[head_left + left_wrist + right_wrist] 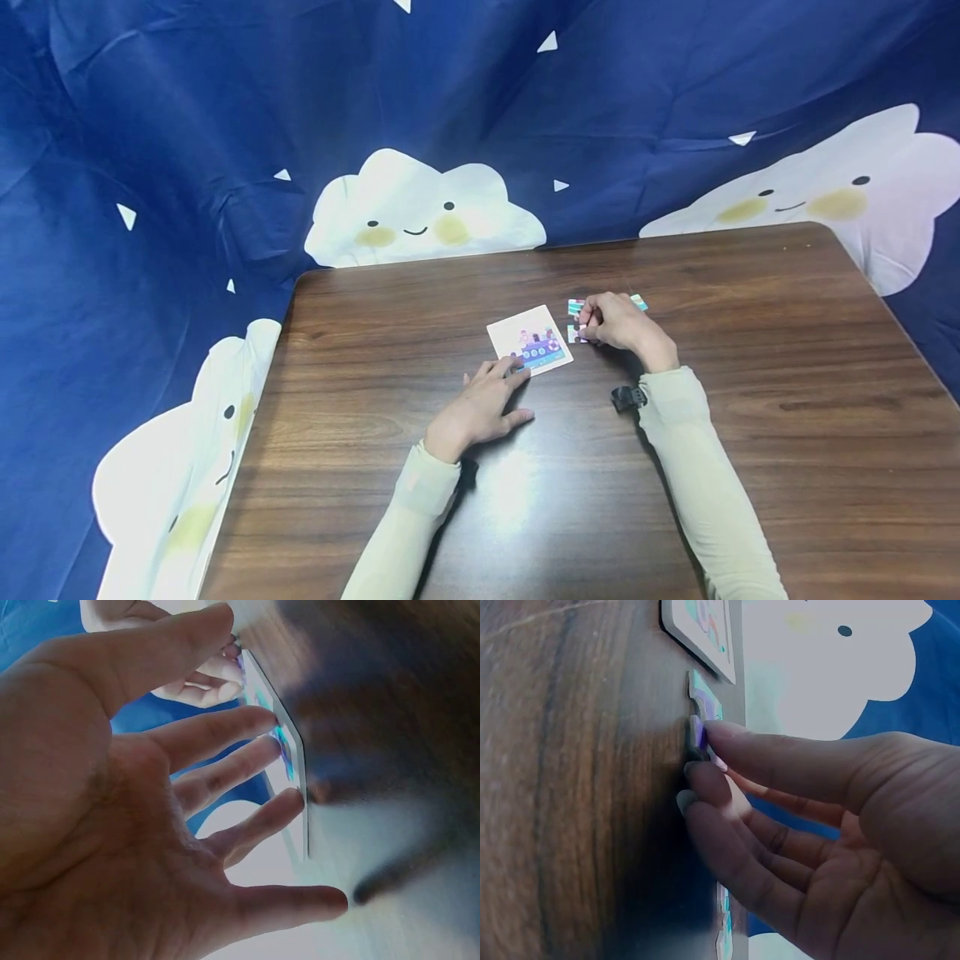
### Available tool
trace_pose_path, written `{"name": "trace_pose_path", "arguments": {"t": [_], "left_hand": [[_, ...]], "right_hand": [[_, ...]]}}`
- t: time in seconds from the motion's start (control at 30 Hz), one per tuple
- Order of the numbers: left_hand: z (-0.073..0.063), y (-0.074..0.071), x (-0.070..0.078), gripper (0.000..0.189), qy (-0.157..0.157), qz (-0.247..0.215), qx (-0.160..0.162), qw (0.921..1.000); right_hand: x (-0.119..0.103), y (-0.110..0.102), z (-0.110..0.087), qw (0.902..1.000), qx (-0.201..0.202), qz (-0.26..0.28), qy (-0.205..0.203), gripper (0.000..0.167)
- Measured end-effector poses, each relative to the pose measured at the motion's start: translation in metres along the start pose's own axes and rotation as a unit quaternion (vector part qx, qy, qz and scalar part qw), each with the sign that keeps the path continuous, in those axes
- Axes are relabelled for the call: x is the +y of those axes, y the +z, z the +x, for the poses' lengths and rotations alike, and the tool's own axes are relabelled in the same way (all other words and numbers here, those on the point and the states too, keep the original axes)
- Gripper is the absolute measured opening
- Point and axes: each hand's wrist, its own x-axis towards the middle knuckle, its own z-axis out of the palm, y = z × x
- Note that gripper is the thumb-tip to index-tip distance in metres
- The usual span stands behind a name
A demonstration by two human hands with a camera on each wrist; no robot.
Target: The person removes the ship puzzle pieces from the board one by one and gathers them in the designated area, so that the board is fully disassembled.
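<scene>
Right hand (pixel 622 325) has its grip pinched on a small puzzle piece (pixel 697 733), thumb on one side and fingertips on the other, just at the worktop (pixel 360 400). Right beside the held piece, at its notched edge, is a second piece (pixel 705 695); whether the two are locked together I cannot tell. The right wrist view shows the held piece's purple part, while from the head view fingers cover much of it.

A little farther along lies a square picture card (pixel 517 324). The left hand (pixel 480 408) reaches to its near edge, fingers spread and fairly straight, holding nothing. Only the left wrist view shows the fingertips meeting the card from the side, with the little finger apart from it.

The head view alone shows the card's purple boat plainly. It also shows a striped piece (pixel 575 307) beyond the grip and another (pixel 639 302) past the knuckles. Farthest off hangs a blue cloth (pixel 465 75) with smiling clouds.
</scene>
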Motion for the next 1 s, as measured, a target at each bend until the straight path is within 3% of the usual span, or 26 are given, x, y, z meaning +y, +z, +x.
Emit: {"name": "trace_pose_path", "arguments": {"t": [0.33,0.57,0.67,1.0], "left_hand": [[0.003,0.000,0.002,0.062,0.013,0.036,0.008,0.9992],[0.004,0.001,0.003,0.059,0.033,0.059,0.042,0.9968],[0.002,0.000,0.003,0.059,0.038,0.062,0.051,0.9960],[-0.003,-0.005,0.010,0.058,0.045,0.071,0.021,0.9963]], "right_hand": [[-0.001,0.000,0.002,0.9999,0.008,-0.006,-0.007,0.012],[-0.007,0.006,0.002,0.9990,0.023,-0.022,-0.032,0.001],[-0.011,0.009,0.002,0.9981,0.035,-0.022,-0.045,0.007],[-0.032,0.032,0.012,0.9917,0.040,0.001,-0.122,0.015]]}}
